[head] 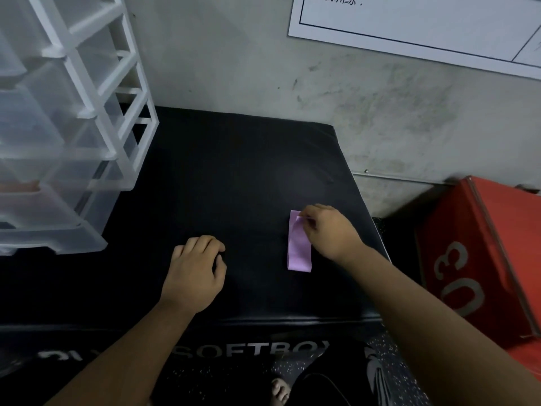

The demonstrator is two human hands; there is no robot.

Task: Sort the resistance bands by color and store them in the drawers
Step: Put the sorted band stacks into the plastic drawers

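We saw one purple band (298, 250) lying flat on the right part of the black padded box (234, 159). Its long axis ran from near to far. The right hand (330, 232) lay just beside it on the right. Its fingers (306, 214) pinched the far end of the band, where a corner looked a little lifted. The near end rested on the box.

The left hand (194, 268) rested on the box well apart from the band, to its left. Its fingers were loosely curled and held nothing.

The drawer unit (87, 112), translucent with a white frame, stood at the far left. The band therefore had to travel leftward across the box, past the left hand. We judged the right hand the nearer one for lifting. The left hand was closer to the drawers and better placed for pulling one out. Through one lower drawer we noticed something reddish, too dim to name.

On the near face of the box we read "SOFTBO", with the rest cut off. The red box (468, 259) on the right carried large pale digits "30", turned sideways. The white sheet (409, 22) on the wall had characters cut by the top edge, and we could not read them.
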